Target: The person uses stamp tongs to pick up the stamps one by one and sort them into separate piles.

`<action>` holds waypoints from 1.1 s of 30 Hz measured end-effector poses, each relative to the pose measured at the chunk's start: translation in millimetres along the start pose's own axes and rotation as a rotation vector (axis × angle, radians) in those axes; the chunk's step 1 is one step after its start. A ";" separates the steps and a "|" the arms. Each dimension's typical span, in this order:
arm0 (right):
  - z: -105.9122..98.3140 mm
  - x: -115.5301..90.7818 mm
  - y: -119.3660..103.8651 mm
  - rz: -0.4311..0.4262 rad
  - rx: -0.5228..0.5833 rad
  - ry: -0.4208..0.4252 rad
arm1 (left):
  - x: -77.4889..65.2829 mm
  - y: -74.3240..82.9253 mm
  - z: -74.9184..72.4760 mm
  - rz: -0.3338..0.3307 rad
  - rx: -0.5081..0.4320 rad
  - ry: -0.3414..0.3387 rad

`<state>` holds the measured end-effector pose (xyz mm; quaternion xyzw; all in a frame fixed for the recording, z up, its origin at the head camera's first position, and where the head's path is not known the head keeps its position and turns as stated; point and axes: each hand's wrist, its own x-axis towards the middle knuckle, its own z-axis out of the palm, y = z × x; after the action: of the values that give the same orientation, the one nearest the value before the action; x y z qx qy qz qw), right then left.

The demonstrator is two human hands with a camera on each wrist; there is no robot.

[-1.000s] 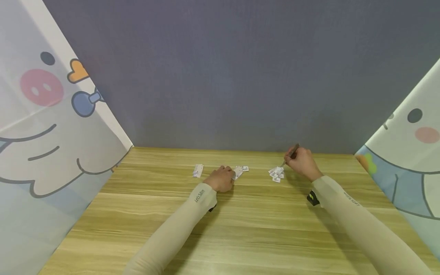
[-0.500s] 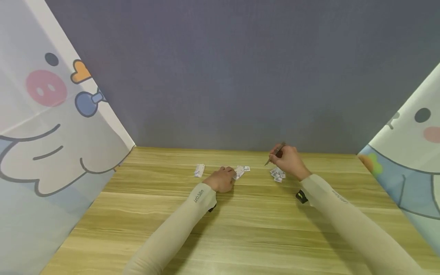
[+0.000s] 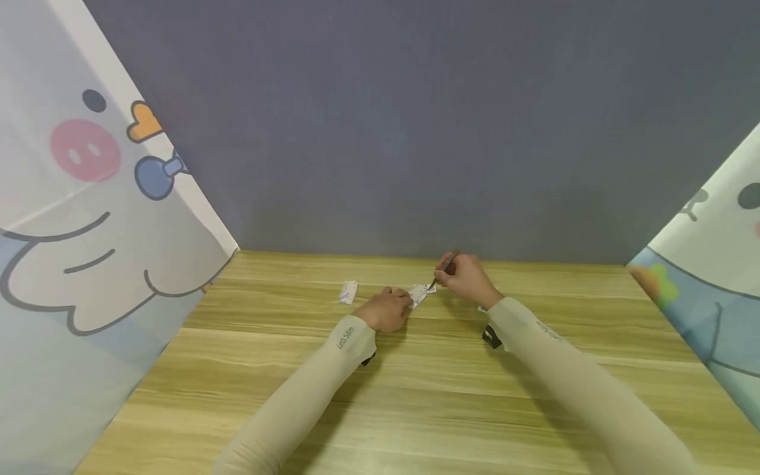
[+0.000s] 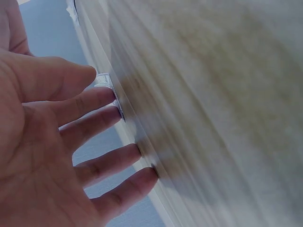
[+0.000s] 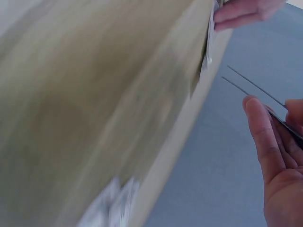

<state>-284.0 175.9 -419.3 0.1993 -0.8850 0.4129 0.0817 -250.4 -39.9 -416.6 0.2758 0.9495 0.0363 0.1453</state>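
My left hand (image 3: 384, 310) rests its fingertips on the table, at the near edge of a thin white printed sheet (image 3: 418, 295). Its fingers (image 4: 102, 123) are spread and nearly straight in the left wrist view. My right hand (image 3: 466, 280) pinches metal tweezers (image 5: 287, 126) between thumb and fingers. The tweezers point down at the sheet's right end, where a small white printed piece (image 3: 432, 289) lies. Their two tips stand apart in the right wrist view, with nothing visible between them.
Another white printed sheet (image 3: 348, 292) lies left of my left hand. A pile of small white pieces (image 5: 112, 205) sits to the right, mostly hidden by my right wrist in the head view. A grey wall (image 3: 368, 132) rises behind the wooden table (image 3: 415, 396).
My right hand has moved left with the tweezers, from the pile of small pieces over to the sheet by my left hand. The left hand has stayed in place.
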 end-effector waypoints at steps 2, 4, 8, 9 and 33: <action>4.7 2.7 0.1 -0.002 -0.010 -0.010 | 0.4 0.1 -0.2 -0.004 -0.003 -0.004; 8.4 4.8 0.5 -0.002 -0.017 -0.018 | 0.5 0.2 0.1 -0.009 -0.010 -0.007; 14.1 7.1 2.4 0.028 -0.014 -0.035 | -0.1 0.9 -0.3 -0.011 -0.024 -0.012; 15.2 7.5 2.7 0.034 -0.015 -0.038 | -0.3 1.1 -0.3 -0.012 -0.028 -0.016; 1.6 5.6 -17.9 -0.049 0.018 0.066 | -1.9 -3.3 3.9 -0.026 -0.048 -0.035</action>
<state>-281.4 162.7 -406.1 0.2079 -0.8730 0.4249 0.1190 -249.4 -43.8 -420.3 0.2607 0.9491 0.0522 0.1690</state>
